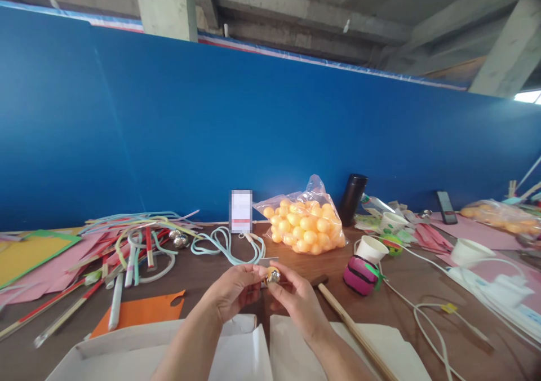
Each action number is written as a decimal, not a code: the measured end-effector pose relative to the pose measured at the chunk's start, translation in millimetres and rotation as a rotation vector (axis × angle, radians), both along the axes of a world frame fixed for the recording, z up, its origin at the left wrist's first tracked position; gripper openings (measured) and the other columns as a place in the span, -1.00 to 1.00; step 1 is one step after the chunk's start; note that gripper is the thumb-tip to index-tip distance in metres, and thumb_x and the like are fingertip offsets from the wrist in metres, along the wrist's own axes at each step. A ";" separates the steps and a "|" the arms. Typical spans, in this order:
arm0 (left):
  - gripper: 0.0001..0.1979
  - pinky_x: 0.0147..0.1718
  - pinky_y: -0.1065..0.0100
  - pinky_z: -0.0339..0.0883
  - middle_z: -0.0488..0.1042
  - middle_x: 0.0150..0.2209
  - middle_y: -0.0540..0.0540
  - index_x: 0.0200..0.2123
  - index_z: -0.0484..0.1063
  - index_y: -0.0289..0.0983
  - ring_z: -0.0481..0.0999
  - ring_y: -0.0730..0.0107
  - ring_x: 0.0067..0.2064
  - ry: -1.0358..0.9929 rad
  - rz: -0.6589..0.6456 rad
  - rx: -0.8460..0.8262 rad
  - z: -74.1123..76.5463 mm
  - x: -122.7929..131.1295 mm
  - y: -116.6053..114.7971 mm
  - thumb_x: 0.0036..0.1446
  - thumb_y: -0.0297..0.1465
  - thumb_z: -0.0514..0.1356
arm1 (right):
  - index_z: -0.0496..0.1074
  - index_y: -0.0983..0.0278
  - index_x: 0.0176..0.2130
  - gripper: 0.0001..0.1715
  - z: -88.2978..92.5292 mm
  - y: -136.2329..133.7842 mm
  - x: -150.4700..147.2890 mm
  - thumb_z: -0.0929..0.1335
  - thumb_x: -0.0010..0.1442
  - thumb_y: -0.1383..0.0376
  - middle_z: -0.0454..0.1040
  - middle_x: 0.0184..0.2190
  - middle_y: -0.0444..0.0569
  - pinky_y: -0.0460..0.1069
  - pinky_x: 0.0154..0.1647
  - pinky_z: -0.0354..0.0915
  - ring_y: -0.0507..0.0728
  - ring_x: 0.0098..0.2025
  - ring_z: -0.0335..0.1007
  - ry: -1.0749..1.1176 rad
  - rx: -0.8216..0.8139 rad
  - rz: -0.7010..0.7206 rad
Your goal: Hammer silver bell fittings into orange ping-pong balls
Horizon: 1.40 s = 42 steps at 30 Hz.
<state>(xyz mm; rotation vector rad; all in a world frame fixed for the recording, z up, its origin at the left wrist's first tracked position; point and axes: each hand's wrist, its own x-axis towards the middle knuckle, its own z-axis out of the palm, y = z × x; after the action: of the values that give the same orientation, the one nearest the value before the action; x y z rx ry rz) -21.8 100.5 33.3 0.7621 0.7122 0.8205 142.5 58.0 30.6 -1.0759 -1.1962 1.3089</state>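
In front of me, near the middle of the table, both my hands meet around a small shiny silver bell (274, 278) with a yellow-orange part at its top. My right hand (298, 299) pinches it between thumb and fingers. The fingertips of my left hand (236, 291) are closed at the bell's left side; whether they grip the bell or something finer cannot be made out. Just behind the hands lies a thin needle-like rod (270, 258). A wooden-handled hammer (346, 322) rests to the right of my right hand, its head partly hidden.
A clear bag of orange balls (306, 229) sits behind, beside a black bottle (353, 199). Pale blue cord (224, 244) and silver bells (179, 238) lie left, near piled sticks and tubes. White trays (139, 350) are in front. A paper cup (372, 249) and white cables (426, 319) lie right.
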 end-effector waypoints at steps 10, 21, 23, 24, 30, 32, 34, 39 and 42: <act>-0.79 -0.53 0.56 0.18 0.33 -0.55 0.04 -0.42 0.47 -0.34 0.29 0.63 -0.54 0.054 0.014 -0.019 4.8 1.9 -1.9 -0.10 -0.35 0.38 | 0.41 0.23 0.06 -0.39 -3.4 1.0 0.0 0.45 0.03 0.12 0.54 -0.31 -0.06 0.02 -0.40 0.47 0.18 -0.28 0.46 0.013 0.026 -0.001; -0.76 -0.54 0.54 0.21 0.35 -0.56 0.04 -0.41 0.47 -0.37 0.30 0.63 -0.56 0.061 0.010 -0.068 6.7 0.3 -2.1 -0.11 -0.35 0.39 | 0.40 0.25 0.06 -0.43 -2.3 0.2 -1.1 0.45 0.05 0.17 0.54 -0.35 -0.07 -0.01 -0.41 0.45 0.14 -0.33 0.45 0.006 0.021 0.009; -0.76 -0.56 0.54 0.20 0.34 -0.59 0.05 -0.44 0.46 -0.37 0.29 0.63 -0.58 0.069 0.010 -0.075 6.6 0.0 -1.9 -0.13 -0.35 0.39 | 0.40 0.24 0.06 -0.42 -3.1 0.0 -0.9 0.45 0.05 0.16 0.55 -0.34 -0.07 -0.01 -0.41 0.45 0.15 -0.31 0.46 0.005 0.020 0.010; -0.76 -0.57 0.54 0.20 0.33 -0.60 0.06 -0.45 0.46 -0.37 0.29 0.63 -0.59 0.072 0.010 -0.079 6.6 0.0 -1.8 -0.13 -0.35 0.40 | 0.40 0.23 0.06 -0.42 -3.6 0.1 -0.9 0.45 0.05 0.16 0.55 -0.33 -0.07 -0.01 -0.41 0.45 0.16 -0.30 0.46 0.005 0.018 0.011; -0.77 -0.58 0.56 0.20 0.33 -0.62 0.07 -0.45 0.47 -0.37 0.29 0.64 -0.60 0.063 0.007 -0.089 8.2 -0.1 -2.3 -0.13 -0.35 0.40 | 0.39 0.24 0.07 -0.42 -5.7 1.7 -1.0 0.44 0.06 0.16 0.54 -0.30 -0.05 0.02 -0.40 0.47 0.18 -0.27 0.46 -0.001 0.028 0.012; -0.78 -0.56 0.57 0.23 0.36 -0.60 0.05 -0.43 0.48 -0.37 0.33 0.63 -0.58 0.053 0.005 -0.086 9.9 -0.7 -2.9 -0.11 -0.36 0.39 | 0.39 0.24 0.06 -0.42 -5.6 2.1 -0.6 0.44 0.05 0.15 0.55 -0.27 -0.03 0.03 -0.40 0.48 0.19 -0.25 0.46 0.002 0.039 0.005; -0.79 -0.53 0.56 0.27 0.41 -0.57 0.00 -0.40 0.49 -0.38 0.38 0.61 -0.54 0.037 0.000 -0.085 11.5 -1.6 -3.4 -0.09 -0.37 0.38 | 0.39 0.25 0.05 -0.41 -5.6 2.7 -0.2 0.45 0.04 0.13 0.55 -0.21 -0.01 0.04 -0.40 0.49 0.23 -0.20 0.46 0.013 0.042 -0.009; -0.84 -0.47 0.54 0.36 0.48 -0.53 -0.05 -0.41 0.48 -0.38 0.45 0.58 -0.52 0.012 0.001 -0.082 13.1 -2.5 -3.4 -0.04 -0.40 0.35 | 0.39 0.27 0.03 -0.36 -6.2 5.1 0.2 0.46 0.00 0.08 0.55 -0.14 0.04 0.02 -0.44 0.49 0.27 -0.15 0.47 0.020 0.027 -0.041; -0.86 -0.46 0.55 0.38 0.48 -0.52 -0.03 -0.43 0.47 -0.36 0.45 0.60 -0.52 -0.006 0.014 -0.063 13.3 -1.8 -3.2 -0.04 -0.42 0.35 | 0.39 0.29 0.03 -0.36 -6.1 5.4 0.2 0.46 0.01 0.07 0.55 -0.14 0.06 0.03 -0.44 0.49 0.26 -0.17 0.48 0.019 0.030 -0.041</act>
<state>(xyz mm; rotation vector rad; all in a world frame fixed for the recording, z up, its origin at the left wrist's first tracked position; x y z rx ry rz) -23.6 97.3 46.5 0.6986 0.7359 0.8089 142.7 63.4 24.5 -1.0592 -1.1698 1.2635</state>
